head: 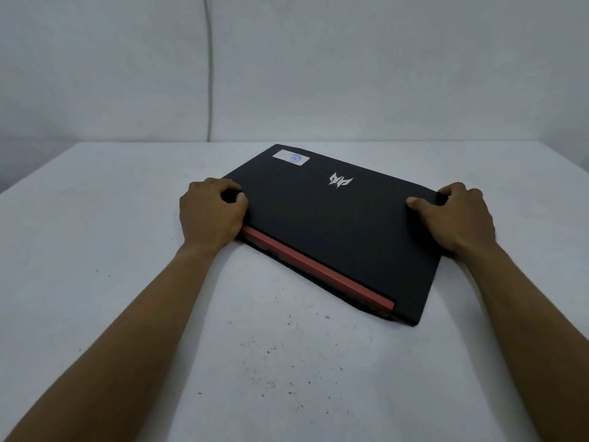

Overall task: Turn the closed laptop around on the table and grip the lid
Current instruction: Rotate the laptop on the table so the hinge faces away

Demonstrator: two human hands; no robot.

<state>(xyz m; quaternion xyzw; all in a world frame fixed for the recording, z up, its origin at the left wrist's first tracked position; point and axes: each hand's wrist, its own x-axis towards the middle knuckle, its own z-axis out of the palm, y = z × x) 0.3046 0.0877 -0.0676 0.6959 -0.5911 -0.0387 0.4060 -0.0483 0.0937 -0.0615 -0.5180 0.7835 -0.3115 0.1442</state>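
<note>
The closed black laptop (331, 228) lies askew mid-table (127, 282), red hinge bar (318, 269) toward the near edge. The left hand (212, 215) and right hand (455, 215) clamp its opposite sides; uneven pushing could slide it toward an edge.

A white table (111, 314) fills the lower part of the view, its far edge meeting a pale wall. 1 closed black laptop (334, 231) lies flat on it, skewed, with a red hinge strip (318, 269) along the near edge, a silver logo (341, 180) on the lid and a white sticker (291, 157) at the far corner. Small dark specks (271, 349) dot the tabletop nearer the viewer.
</note>
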